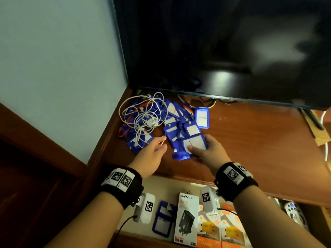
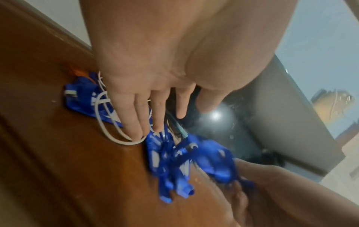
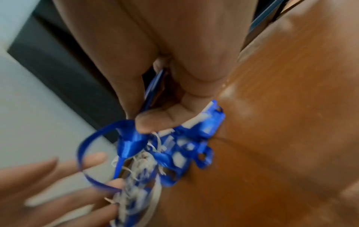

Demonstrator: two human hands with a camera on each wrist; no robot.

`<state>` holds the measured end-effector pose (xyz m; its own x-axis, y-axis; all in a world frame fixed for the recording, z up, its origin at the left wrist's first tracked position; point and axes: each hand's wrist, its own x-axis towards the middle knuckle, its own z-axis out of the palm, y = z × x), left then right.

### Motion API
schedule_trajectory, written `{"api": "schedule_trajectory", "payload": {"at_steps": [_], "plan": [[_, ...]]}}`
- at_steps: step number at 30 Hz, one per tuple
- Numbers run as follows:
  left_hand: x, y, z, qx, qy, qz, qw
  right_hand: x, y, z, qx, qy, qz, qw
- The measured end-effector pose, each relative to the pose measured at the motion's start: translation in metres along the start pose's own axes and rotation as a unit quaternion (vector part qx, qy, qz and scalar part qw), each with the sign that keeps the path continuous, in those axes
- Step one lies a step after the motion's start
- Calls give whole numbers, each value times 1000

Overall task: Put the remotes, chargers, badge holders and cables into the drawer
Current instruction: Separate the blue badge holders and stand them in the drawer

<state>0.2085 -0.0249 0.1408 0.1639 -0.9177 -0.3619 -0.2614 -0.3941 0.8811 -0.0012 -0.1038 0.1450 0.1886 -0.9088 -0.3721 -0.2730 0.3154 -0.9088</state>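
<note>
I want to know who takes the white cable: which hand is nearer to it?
Left. The left hand has its open fingers at the white cable; the right hand grips badge holders beside it.

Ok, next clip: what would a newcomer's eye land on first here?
Probably the heap of blue badge holders tangled with white cables on the wooden top, under the dark TV screen. Next, the hands: the right hand grips one badge holder while the left hand reaches open-fingered toward the cables. Below, the open drawer already holds charger boxes.
</note>
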Motion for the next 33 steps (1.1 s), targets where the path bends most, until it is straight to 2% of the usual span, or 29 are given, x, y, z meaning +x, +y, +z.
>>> {"api": "schedule_trajectory", "payload": {"at_steps": [3,7,13,18,22,25,27,29,33], "plan": [[-3,35,-5,-138,-63,32,988,-27,-40,-14,108,-24,-43,993],[0,76,-5,-315,-126,93,936,-52,-86,-31,228,-35,-88,969],[2,140,-11,-369,-142,134,909,-77,-126,-48,265,-50,-179,946],[-13,174,0,-432,-203,91,874,-86,-148,-59,292,-35,-219,930],[-20,172,5,-377,-226,89,894,-89,-155,-64,288,9,-264,921],[-24,165,0,-335,-179,83,921,-84,-146,-65,248,55,-270,929],[-25,157,-6,-296,-122,103,942,-76,-131,-61,211,68,-249,943],[-27,145,-14,-208,-76,123,967,-67,-111,-54,160,69,-218,960],[-38,129,-28,-62,-46,148,986,-58,-74,-31,79,43,-160,983]]}}
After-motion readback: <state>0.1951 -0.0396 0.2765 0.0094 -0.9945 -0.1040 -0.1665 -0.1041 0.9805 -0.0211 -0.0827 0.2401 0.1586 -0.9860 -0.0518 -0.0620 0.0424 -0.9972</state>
